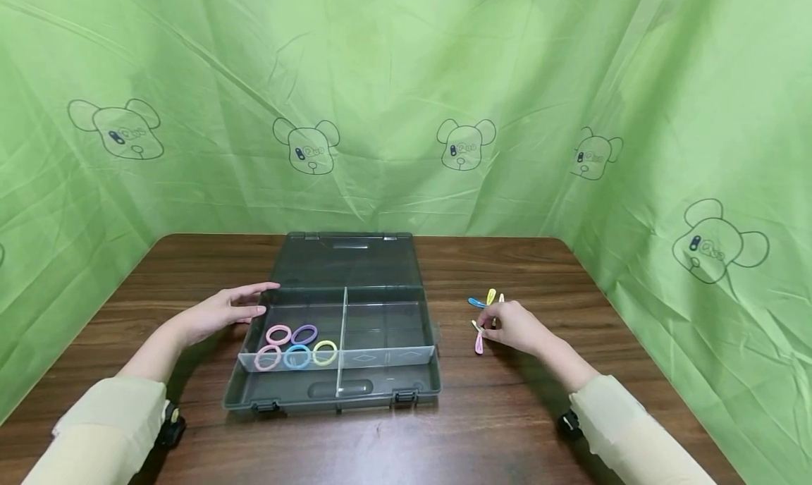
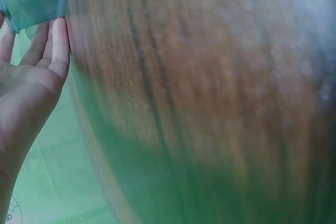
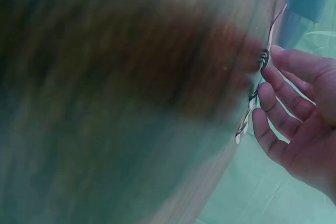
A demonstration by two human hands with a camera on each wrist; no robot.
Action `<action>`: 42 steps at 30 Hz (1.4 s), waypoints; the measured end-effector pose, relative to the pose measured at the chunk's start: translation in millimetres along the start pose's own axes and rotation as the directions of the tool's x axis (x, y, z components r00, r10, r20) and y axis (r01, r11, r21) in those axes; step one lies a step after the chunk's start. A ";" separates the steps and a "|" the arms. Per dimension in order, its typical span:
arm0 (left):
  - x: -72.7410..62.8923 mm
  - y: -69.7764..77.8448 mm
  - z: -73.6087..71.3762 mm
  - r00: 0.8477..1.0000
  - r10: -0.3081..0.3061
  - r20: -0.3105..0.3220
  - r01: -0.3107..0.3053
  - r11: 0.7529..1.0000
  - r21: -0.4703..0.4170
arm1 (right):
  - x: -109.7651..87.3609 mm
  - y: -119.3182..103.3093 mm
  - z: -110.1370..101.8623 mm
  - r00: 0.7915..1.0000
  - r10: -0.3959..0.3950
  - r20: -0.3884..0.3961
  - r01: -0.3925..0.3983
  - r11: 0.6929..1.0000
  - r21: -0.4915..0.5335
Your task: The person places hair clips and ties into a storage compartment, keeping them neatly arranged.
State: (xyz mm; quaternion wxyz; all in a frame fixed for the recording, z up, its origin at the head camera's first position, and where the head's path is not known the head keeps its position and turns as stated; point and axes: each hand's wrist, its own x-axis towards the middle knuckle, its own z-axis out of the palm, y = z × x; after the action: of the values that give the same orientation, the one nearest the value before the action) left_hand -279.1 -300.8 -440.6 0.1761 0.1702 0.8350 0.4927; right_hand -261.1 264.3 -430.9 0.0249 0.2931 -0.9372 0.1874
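A dark, see-through plastic box (image 1: 380, 402) lies with its lid (image 1: 349, 263) swung back, and dividers split it into compartments. My left hand (image 1: 216, 317) rests against its left wall, fingers fairly straight. Several hair ties, among them a purple one (image 1: 304, 334), a blue one (image 1: 297, 357) and a yellow one (image 1: 325, 353), lie in the left compartment. To the right of the box, my right hand (image 1: 517, 328) pinches at a pink hair clip (image 1: 478, 342) on the table. Just beyond its fingers lie a blue clip (image 1: 476, 302) and a yellow clip (image 1: 491, 296); other clips are partly hidden.
The brown wooden table (image 1: 406, 450) carries the box left of centre. Green cloth (image 1: 393, 69) printed with bear heads hangs behind it and along both sides. Both wrist views are largely filled by blurred tabletop.
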 end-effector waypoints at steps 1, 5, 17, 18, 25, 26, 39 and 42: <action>0.1 -0.2 0.2 1.000 -0.002 0.000 0.002 1.000 -0.004 | -0.1 0.5 0.9 1.000 0.002 0.001 -0.002 1.000 -0.002; 0.0 -1.7 1.2 1.000 -0.001 0.004 0.001 1.000 -0.019 | -0.3 2.9 3.1 1.000 0.007 0.005 -0.007 1.000 -0.011; 0.2 0.5 1.4 1.000 -0.009 -0.004 0.009 1.000 -0.001 | 2.4 5.8 2.1 1.000 0.000 0.012 0.000 1.000 -0.025; 0.3 0.3 1.4 1.000 -0.009 -0.004 0.009 1.000 -0.002 | 2.3 6.0 2.1 1.000 0.003 0.013 -0.002 1.000 -0.023; 0.7 -0.8 0.9 1.000 -0.006 -0.003 0.006 1.000 -0.017 | 3.3 5.2 2.5 1.000 -0.006 -0.002 0.006 1.000 -0.016; 0.7 -0.7 0.7 1.000 -0.007 0.001 0.007 1.000 -0.025 | 3.4 5.3 2.4 1.000 -0.008 -0.002 0.008 1.000 -0.009; 1.2 0.4 -0.2 1.000 -0.008 0.019 0.008 0.999 -0.047 | 9.3 4.8 -13.0 0.999 0.049 0.007 -0.050 0.996 0.070; 1.6 -1.1 -0.5 1.000 -0.011 0.021 0.012 0.999 -0.050 | 12.6 -1.0 -21.9 0.999 0.052 0.012 -0.053 0.995 0.088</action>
State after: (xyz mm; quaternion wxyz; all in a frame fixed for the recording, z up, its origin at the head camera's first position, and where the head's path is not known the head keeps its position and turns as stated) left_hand -280.9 -300.9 -441.5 0.1919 0.1662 0.8214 0.5108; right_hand -272.4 264.8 -408.3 0.0026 0.2701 -0.9355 0.2278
